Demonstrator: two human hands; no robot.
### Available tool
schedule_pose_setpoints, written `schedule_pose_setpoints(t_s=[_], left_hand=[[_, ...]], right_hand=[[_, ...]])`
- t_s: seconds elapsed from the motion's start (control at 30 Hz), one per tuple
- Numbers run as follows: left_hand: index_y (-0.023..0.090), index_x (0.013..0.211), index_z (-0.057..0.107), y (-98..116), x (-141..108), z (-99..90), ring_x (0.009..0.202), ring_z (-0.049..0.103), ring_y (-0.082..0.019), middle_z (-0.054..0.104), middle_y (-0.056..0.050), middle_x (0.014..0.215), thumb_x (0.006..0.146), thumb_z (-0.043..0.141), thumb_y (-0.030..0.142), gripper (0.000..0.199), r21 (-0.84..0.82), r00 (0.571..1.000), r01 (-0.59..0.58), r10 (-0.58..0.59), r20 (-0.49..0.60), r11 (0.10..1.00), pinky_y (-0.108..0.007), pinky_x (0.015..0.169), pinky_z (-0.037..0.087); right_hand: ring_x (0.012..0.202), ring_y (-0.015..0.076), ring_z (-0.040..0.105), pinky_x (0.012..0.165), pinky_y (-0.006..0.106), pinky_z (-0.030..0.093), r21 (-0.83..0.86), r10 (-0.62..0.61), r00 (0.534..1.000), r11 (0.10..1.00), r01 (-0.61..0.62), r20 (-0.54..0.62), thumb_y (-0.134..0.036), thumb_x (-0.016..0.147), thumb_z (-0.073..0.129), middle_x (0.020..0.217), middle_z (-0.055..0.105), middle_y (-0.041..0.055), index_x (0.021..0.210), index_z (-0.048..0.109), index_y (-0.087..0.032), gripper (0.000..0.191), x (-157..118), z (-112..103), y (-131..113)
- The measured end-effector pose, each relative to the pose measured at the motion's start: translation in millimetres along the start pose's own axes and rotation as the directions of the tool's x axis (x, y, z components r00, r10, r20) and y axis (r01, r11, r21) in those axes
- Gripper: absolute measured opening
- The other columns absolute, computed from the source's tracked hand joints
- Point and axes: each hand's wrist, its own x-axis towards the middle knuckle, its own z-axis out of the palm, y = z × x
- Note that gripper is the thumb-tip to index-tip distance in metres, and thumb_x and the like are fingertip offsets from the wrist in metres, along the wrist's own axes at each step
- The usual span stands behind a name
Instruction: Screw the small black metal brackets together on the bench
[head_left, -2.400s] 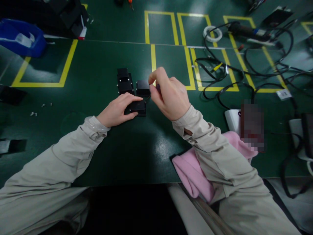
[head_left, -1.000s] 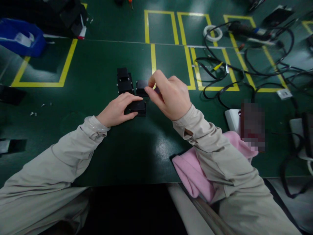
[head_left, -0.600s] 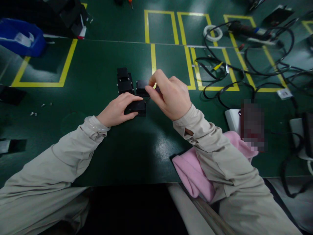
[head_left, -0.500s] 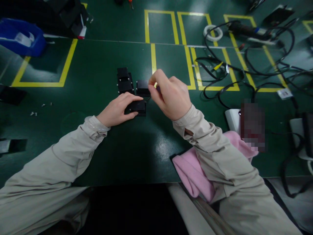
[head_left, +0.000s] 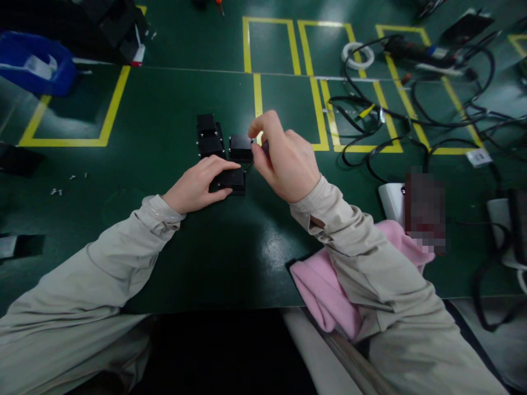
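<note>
- My left grip (head_left: 200, 184) is clamped on a black block (head_left: 233, 178), thumb on the near edge and finger over the far one; if that pinch slackened, the block could twist on the desk (head_left: 206, 258).
- My right grip (head_left: 286, 159) is closed around a small dark tool (head_left: 265, 146), mostly hidden by my fingers. Its thin shaft reaches down toward the block's right end; whether it touches, I cannot tell. A slanted push could make it slip, perhaps scratching the casing or catching my left fingertip.
- A second black block (head_left: 241, 145) lies just beyond my left grip, so a nudge forward could knock it.
- Small silver pieces (head_left: 56, 191) lie well left of my left grip, where a careless sweep of that sleeve could scatter them.
</note>
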Motion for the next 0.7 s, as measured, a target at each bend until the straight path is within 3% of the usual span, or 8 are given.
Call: schedule_pose_setpoints(t_s=[0.1,0.23,0.47,0.6,0.7], left_hand=[[0.019,0.135,0.053,0.3,0.0,0.2,0.120,0.056,-0.028,0.059,-0.010,0.126,0.092,0.057,0.034,0.046,0.001,1.000,0.011,-0.011,0.001,1.000,-0.044,0.105,0.045],[0.019,0.134,0.053,-0.2,0.0,0.3,0.122,0.055,-0.029,0.059,-0.010,0.127,0.091,0.057,0.035,0.046,-0.003,1.000,0.008,-0.008,0.000,1.000,-0.045,0.106,0.045],[0.018,0.134,0.053,-0.6,-0.2,-0.4,0.118,0.057,-0.028,0.060,-0.010,0.125,0.092,0.057,0.034,0.045,-0.001,1.000,-0.013,0.013,-0.008,1.000,-0.043,0.103,0.046],[0.018,0.134,0.053,-0.6,-0.1,-0.1,0.119,0.056,-0.028,0.060,-0.010,0.125,0.092,0.058,0.034,0.045,-0.001,1.000,-0.020,0.020,-0.013,1.000,-0.042,0.103,0.046],[0.018,0.134,0.053,-0.5,-0.1,-0.3,0.120,0.056,-0.027,0.060,-0.010,0.125,0.092,0.057,0.034,0.045,0.006,1.000,-0.019,0.020,-0.008,1.000,-0.042,0.103,0.046]], right_hand=[[0.082,0.0163,0.067,0.086,0.032,0.048,0.009,-0.009,1.000,1.000,0.009,0.028,-0.031,0.103,0.025,0.097,0.069,0.0055,0.123,0.052,-0.017,0.036,0.3,-0.5,0.0],[0.083,0.0172,0.068,0.083,0.032,0.049,-0.011,-0.017,1.000,1.000,0.017,0.014,-0.044,0.104,0.019,0.088,0.067,0.0039,0.115,0.057,-0.019,0.047,-0.6,-0.5,0.4],[0.082,0.0175,0.067,0.082,0.032,0.048,-0.012,-0.017,1.000,1.000,0.018,0.024,-0.029,0.102,0.024,0.104,0.070,0.0060,0.126,0.052,-0.016,0.039,0.5,-1.5,0.1],[0.081,0.0180,0.067,0.082,0.032,0.049,-0.007,-0.013,1.000,1.000,0.014,0.025,-0.044,0.104,0.020,0.092,0.069,0.0042,0.119,0.056,-0.018,0.047,-0.2,-1.9,0.2],[0.084,0.0184,0.068,0.081,0.032,0.049,-0.026,0.018,0.999,1.000,-0.017,0.032,-0.043,0.104,0.020,0.089,0.068,0.0045,0.117,0.057,-0.018,0.046,-0.4,-1.4,-0.6]])
